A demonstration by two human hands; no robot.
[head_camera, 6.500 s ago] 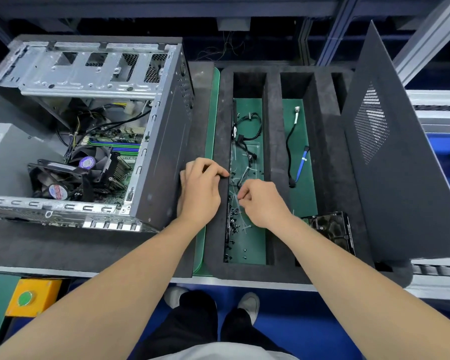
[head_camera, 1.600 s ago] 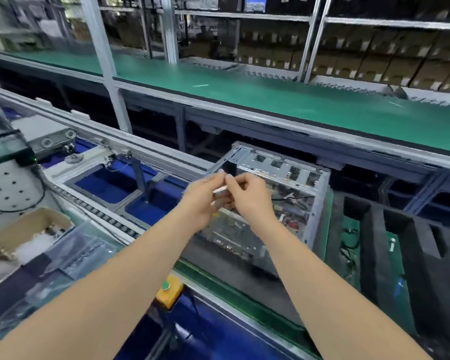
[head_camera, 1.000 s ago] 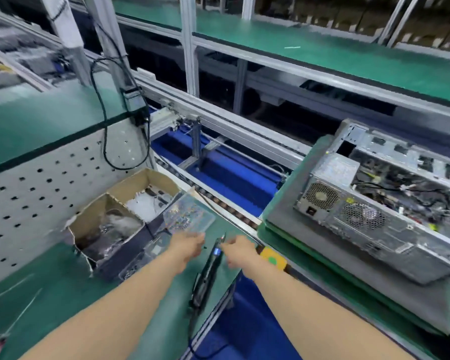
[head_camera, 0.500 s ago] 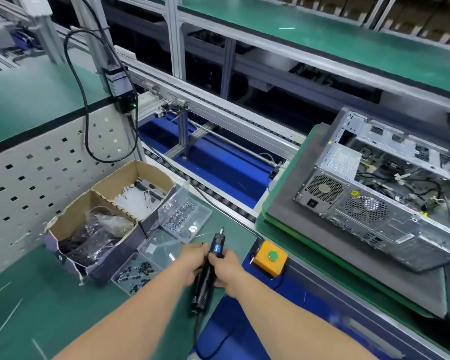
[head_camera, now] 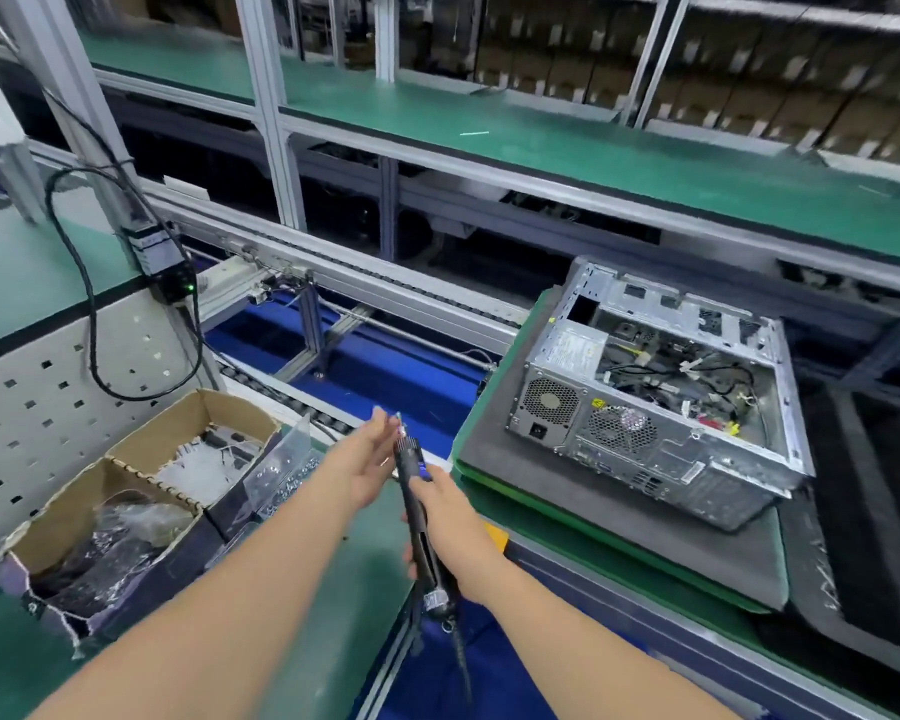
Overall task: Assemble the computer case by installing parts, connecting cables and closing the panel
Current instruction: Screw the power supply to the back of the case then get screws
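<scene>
Nearest, over bench (head_camera: 354, 579) near edge: grips electric screwdriver (head_camera: 409, 462) w/ R hand (head_camera: 450, 524), fingers curled round the black barrel, bit end pointing up and away, cord hanging off rear end below the wrist. Just beyond, holds L hand (head_camera: 367, 462) against the tool's front, fingers (head_camera: 380, 418) stretched up alongside the bit tip. Too blurred to tell if pinching anything there, so L grip: can't tell. Left of forearms, on bench: cardboard box (head_camera: 141, 459) w/ two compartments, white bits in the far one, clear bags in the near one. Clear plastic trays (head_camera: 281, 472) of small screws touching its right side. Yellow box (head_camera: 495, 532) at bench's right edge, mostly hidden behind R forearm. Further right, computer case (head_camera: 655, 407) lying on its side, open face up, side panel off, cables inside visible, rear grilles facing near-left. Sits on grey foam pad (head_camera: 619, 522) atop green pallet (head_camera: 567, 548), toward pad's far edge. Black foam tray (head_camera: 879, 511) just beside pad, at frame's right. Behind bench, perforated white panel (head_camera: 48, 407) w/ looped black cable (head_camera: 92, 330) and small black adapter (head_camera: 159, 252) on the post. Beyond, conveyor rail (head_camera: 385, 298) over blue floor, then long green shelf (head_camera: 541, 142). Farthest, rows of cartons (head_camera: 749, 70), blurred.
</scene>
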